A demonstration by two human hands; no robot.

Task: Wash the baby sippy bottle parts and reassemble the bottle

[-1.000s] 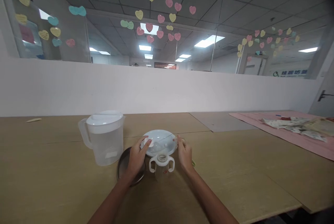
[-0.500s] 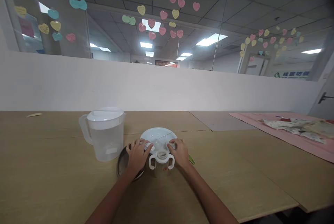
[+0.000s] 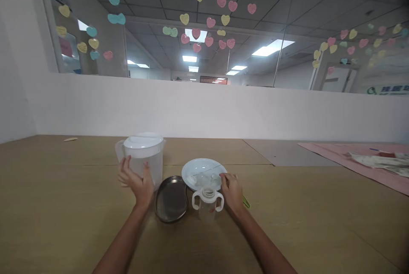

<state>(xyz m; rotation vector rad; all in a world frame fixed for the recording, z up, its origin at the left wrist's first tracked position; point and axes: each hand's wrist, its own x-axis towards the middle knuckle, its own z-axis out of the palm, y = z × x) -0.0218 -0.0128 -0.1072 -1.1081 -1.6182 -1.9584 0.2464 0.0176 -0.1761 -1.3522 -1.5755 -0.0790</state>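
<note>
My left hand (image 3: 136, 182) is open, fingers spread, in front of a clear plastic pitcher (image 3: 155, 167) with a white lid; whether it touches the pitcher I cannot tell. My right hand (image 3: 232, 189) is at the right rim of a white plate (image 3: 191, 167), its fingers curled together; whatever they pinch is hidden. Several clear and white small parts (image 3: 204, 179) lie in the plate. Just in front of it stands an open, clear baby bottle (image 3: 208, 206) with two white handles, upright between my hands.
A kidney-shaped metal tray (image 3: 172, 200) lies between pitcher and bottle. Something green (image 3: 246, 201) shows beside my right wrist. A pink cloth (image 3: 326, 154) with pale fabric (image 3: 380, 163) covers the far right. A white wall (image 3: 198, 110) with glass above closes off the back.
My left hand has left the plate and moved left to the pitcher, its fingers spreading, which uncovers the metal tray. My right hand stays by the plate's right rim. The view has turned slightly left.
</note>
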